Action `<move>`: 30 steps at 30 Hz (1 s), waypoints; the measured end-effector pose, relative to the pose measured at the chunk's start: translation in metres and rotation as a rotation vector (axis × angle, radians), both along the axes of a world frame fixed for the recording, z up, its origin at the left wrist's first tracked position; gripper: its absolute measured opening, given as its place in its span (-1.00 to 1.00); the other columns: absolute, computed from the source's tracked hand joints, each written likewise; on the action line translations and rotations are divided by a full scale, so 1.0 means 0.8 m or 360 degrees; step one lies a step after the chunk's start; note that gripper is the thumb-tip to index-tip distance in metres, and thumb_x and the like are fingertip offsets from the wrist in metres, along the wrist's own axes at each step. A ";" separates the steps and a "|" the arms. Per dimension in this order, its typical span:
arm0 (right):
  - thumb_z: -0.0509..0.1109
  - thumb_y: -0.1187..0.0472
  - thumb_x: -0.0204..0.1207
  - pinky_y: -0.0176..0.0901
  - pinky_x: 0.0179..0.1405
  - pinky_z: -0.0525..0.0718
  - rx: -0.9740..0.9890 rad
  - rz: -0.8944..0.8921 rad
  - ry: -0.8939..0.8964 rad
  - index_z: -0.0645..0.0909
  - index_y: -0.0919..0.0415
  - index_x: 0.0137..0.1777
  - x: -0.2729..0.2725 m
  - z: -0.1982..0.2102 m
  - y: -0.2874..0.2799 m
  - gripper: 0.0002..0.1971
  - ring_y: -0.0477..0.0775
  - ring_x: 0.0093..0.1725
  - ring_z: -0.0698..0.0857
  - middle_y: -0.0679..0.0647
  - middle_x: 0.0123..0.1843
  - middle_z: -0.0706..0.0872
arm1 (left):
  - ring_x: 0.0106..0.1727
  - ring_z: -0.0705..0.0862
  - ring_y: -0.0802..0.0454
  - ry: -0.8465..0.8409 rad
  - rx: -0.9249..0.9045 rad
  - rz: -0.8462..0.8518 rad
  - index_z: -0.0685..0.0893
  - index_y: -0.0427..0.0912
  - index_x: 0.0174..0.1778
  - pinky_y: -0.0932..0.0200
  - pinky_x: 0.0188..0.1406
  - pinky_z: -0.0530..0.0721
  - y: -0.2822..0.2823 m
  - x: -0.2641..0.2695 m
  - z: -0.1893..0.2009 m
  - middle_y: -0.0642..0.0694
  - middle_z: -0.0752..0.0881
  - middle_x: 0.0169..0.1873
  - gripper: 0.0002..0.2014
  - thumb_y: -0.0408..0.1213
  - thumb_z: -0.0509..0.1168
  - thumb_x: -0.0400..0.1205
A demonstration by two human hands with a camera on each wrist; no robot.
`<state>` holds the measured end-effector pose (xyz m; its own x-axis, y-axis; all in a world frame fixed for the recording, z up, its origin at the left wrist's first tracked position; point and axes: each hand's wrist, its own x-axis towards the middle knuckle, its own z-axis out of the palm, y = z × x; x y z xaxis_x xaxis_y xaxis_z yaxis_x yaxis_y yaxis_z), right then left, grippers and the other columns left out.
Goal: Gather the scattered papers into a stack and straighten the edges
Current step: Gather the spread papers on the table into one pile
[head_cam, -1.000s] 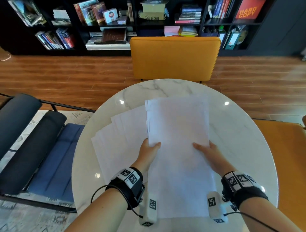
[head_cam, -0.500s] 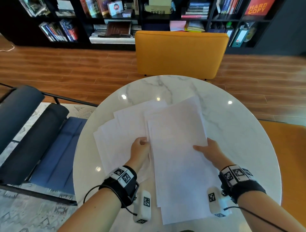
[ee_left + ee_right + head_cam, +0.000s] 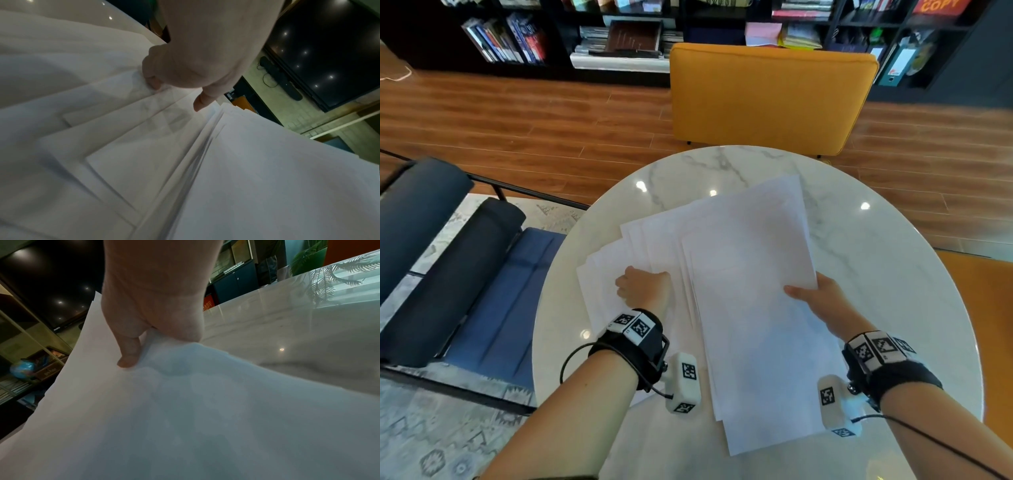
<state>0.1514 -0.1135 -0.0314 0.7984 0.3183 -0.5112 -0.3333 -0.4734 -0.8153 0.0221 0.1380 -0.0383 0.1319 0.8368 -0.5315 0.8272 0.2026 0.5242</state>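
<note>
1. The step in hand is the gathering: the papers are not yet one stack, and the edges are not straightened.
2. The right hand (image 3: pixel 822 301) holds the gathered bundle (image 3: pixel 753 308) by its right long edge. The thumb lies on top of the sheets and the fingers are curled under them, so this side is lifted a little from the round marble table (image 3: pixel 893 274).
3. In the right wrist view the same hand (image 3: pixel 156 308) pinches the paper (image 3: pixel 185 402), and the sheet bends upward at the pinch.
4. The left hand (image 3: pixel 645 287) lies on the fanned loose sheets (image 3: pixel 606 281) at the left of the bundle. Its fingers are curled down onto the paper. In the left wrist view the fingertips (image 3: pixel 153 83) press on the edge of one sheet (image 3: pixel 115 97), with the thumb apart from it. Whether they really pinch this sheet I cannot tell.
5. The loose sheets overlap like steps, and their right parts lie under the bundle.
6. I judge that the next move calls for the left hand to sweep these sheets to the right, under or against the bundle, while the right hand keeps the bundle steady.
7. After that, both hands need to stand the stack on an edge and tap it on the table.
</note>
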 end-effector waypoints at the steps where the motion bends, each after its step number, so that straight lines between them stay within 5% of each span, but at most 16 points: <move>1: 0.48 0.38 0.43 -0.08 0.07 0.53 -0.0004 0.0004 -0.0001 0.61 0.35 0.32 0.002 -0.001 0.002 -0.57 0.17 0.08 0.67 0.17 0.05 0.71 | 0.43 0.37 -0.26 0.0032 0.0002 -0.0031 0.32 -0.30 0.45 -0.18 0.37 0.51 0.002 0.002 -0.003 -0.29 0.35 0.44 -0.36 -0.33 0.38 0.46; 8: 0.48 0.39 0.44 -0.09 0.05 0.53 0.0001 0.0006 0.0004 0.61 0.36 0.31 0.008 -0.006 0.014 -0.59 0.16 0.06 0.67 0.16 0.04 0.70 | 0.44 0.38 -0.26 0.0065 -0.0048 -0.0074 0.37 -0.24 0.46 -0.09 0.37 0.48 0.012 0.006 -0.010 -0.28 0.38 0.43 -0.29 -0.19 0.49 0.42; 15: 0.48 0.37 0.44 -0.26 -0.18 0.63 0.0101 -0.0014 0.0090 0.62 0.35 0.28 0.005 -0.011 0.013 -0.62 0.09 -0.05 0.75 0.19 0.04 0.75 | 0.30 0.57 -0.19 -0.0522 -0.0110 0.0050 0.21 -0.25 0.55 0.13 0.05 0.54 0.011 0.006 -0.013 -0.25 0.47 0.45 -0.31 -0.53 0.32 0.51; 18: 0.49 0.36 0.44 -0.09 -0.01 0.69 0.0138 -0.0025 0.0140 0.63 0.35 0.29 0.002 -0.015 0.012 -0.60 0.25 0.12 0.75 0.24 0.11 0.78 | 0.09 0.65 -0.13 -0.0644 -0.0035 -0.0071 0.48 -0.28 0.38 0.14 -0.03 0.58 0.004 0.006 -0.014 -0.24 0.66 0.25 -0.57 -0.47 0.26 0.56; 21: 0.50 0.35 0.43 0.12 0.21 0.68 0.0145 -0.0027 0.0126 0.62 0.32 0.32 -0.001 -0.018 0.012 -0.57 0.28 0.17 0.74 0.27 0.18 0.77 | 0.04 0.67 -0.07 -0.0748 0.0005 -0.0223 0.53 -0.20 0.34 0.11 0.00 0.63 -0.008 0.004 -0.017 -0.18 0.70 0.17 -0.63 -0.44 0.18 0.60; 25: 0.48 0.40 0.43 -0.13 -0.06 0.68 0.0163 -0.0057 0.0039 0.58 0.35 0.34 -0.004 -0.021 0.017 -0.55 0.21 0.08 0.72 0.25 0.16 0.74 | 0.30 0.61 -0.09 -0.0791 -0.0131 -0.0321 0.41 -0.19 0.51 0.05 0.27 0.60 -0.023 0.006 -0.018 -0.17 0.60 0.37 -0.55 -0.41 0.05 0.66; 30: 0.52 0.34 0.41 -0.05 0.03 0.65 0.0126 -0.0069 -0.0016 0.57 0.33 0.35 -0.005 -0.027 0.019 -0.52 0.24 0.12 0.73 0.24 0.17 0.75 | 0.04 0.64 0.03 -0.0979 -0.0229 -0.0333 0.54 -0.14 0.27 0.21 -0.04 0.58 -0.039 0.012 -0.011 -0.01 0.66 0.04 -0.70 -0.09 0.21 0.68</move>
